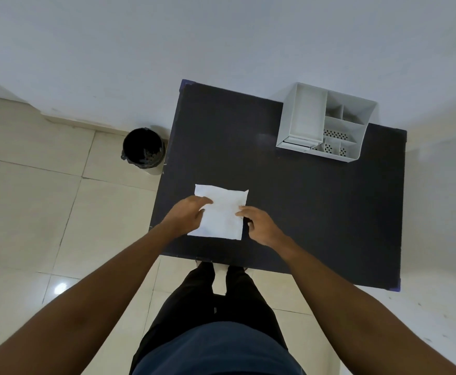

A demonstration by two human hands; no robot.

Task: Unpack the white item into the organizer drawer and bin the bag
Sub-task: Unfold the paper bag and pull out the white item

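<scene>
Both hands on white bag, lower centre of the dark desk (316, 212).

Bag (221, 212) lies flat near the desk's front edge. Left hand (187, 215) rests on its left side, fingers curled over the edge; right hand (259, 226) touches its right edge with fingertips. True pinch or not: cannot tell. White organizer (327, 123) at upper right, drawer (300, 143) closed. Black bin (143, 148) on floor (32, 185), left of desk.

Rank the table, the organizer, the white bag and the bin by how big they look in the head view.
1. Table
2. Organizer
3. White bag, partly covered by both hands; it looks close to the organizer, so this order is unsure
4. Bin
</scene>
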